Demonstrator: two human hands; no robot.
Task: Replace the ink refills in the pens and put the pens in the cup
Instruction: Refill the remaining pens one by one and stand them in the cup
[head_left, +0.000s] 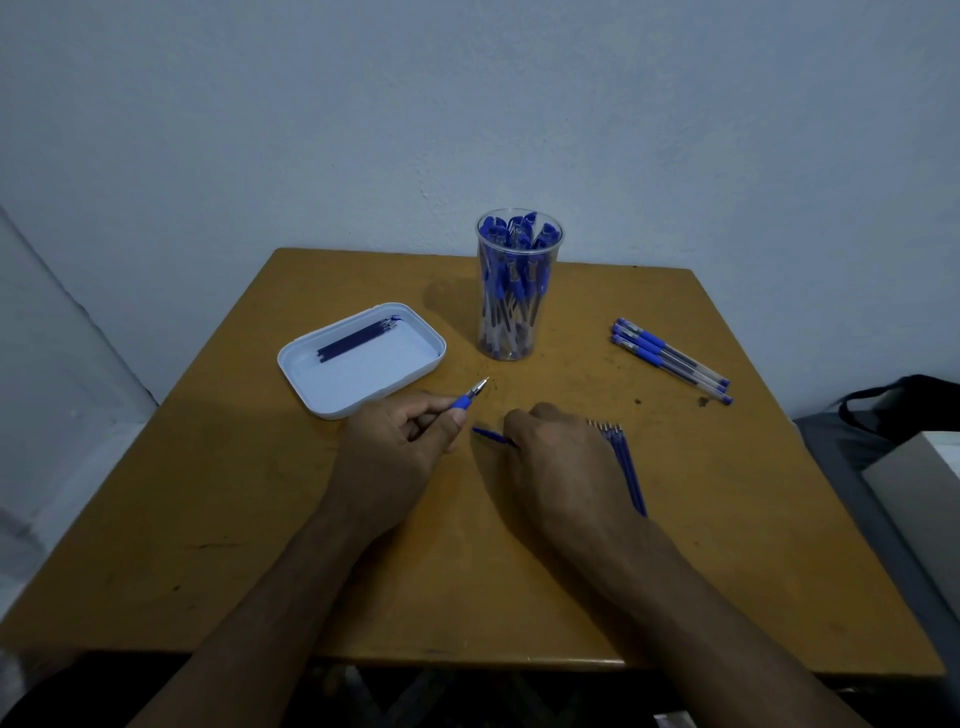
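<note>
Brown surface (260, 519) against the wall. Clear cup (519, 332) at the back centre, full of blue pens. White tray (332, 395) to its left, used refills (357, 340) inside. Left hand (395, 447) grips a pen tip section (470, 397), point away. Right hand (561, 467) pinches a blue piece (488, 435), resting over a row of fresh refills (628, 467). Three pens (670, 358) lie right of the cup.

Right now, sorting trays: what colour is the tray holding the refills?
White tray, best in the head view.
</note>
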